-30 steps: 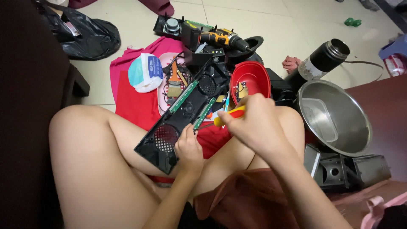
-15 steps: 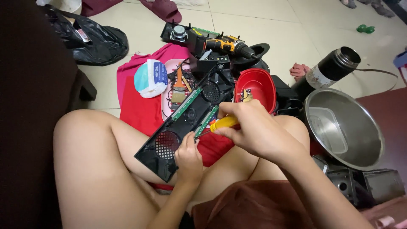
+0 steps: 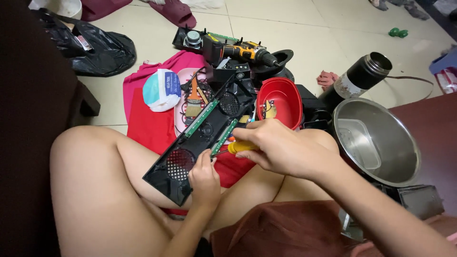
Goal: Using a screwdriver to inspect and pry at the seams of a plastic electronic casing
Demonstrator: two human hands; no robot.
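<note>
A long black plastic panel (image 3: 195,143) with round mesh grilles and two green circuit strips (image 3: 202,118) rests across my legs. My left hand (image 3: 203,178) grips its near edge from below. My right hand (image 3: 278,145) is closed around a yellow-handled screwdriver (image 3: 242,146), whose tip points at the green strip near the panel's middle. A red bowl (image 3: 281,102) holding small parts stands just beyond my right hand.
A yellow and black cordless drill (image 3: 240,51) lies at the back beside loose speaker parts. A pink tray (image 3: 183,102) and white-blue tape roll (image 3: 162,89) sit on red cloth. A steel bowl (image 3: 381,143), a black flask (image 3: 359,78) and a black plastic bag (image 3: 95,47) surround me.
The view has shifted slightly. My right hand with the screwdriver has moved down and left onto the panel's green strip; my left hand keeps its hold on the panel.
</note>
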